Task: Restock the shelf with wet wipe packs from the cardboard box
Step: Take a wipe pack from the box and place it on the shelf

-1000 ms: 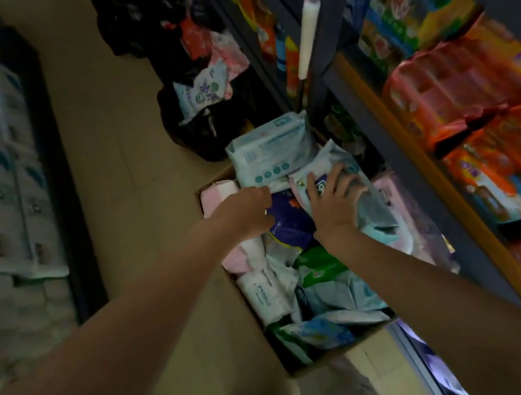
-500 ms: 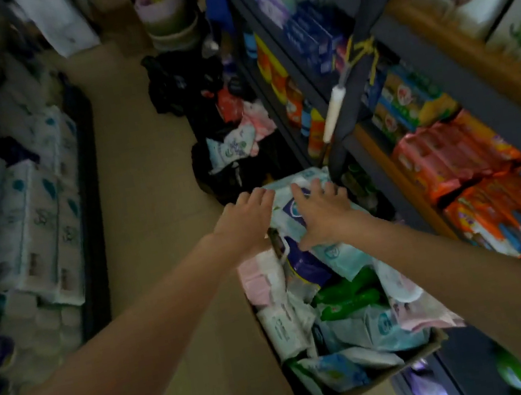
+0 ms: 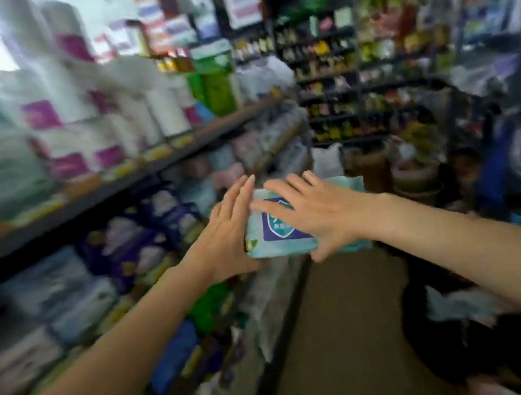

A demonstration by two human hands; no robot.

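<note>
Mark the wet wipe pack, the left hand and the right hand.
wet wipe pack (image 3: 283,228): head view, on its dark blue label.
left hand (image 3: 228,229): head view, back of the hand.
right hand (image 3: 320,209): head view, back of the hand.

Small shop aisle w/ packed shelves (image 3: 156,165), tissue packs (image 3: 74,136), pkgd goods.

Two hands (image 3: 224,238), one wet wipe pack (image 3: 278,229), shelf goods too blurred to count
</note>
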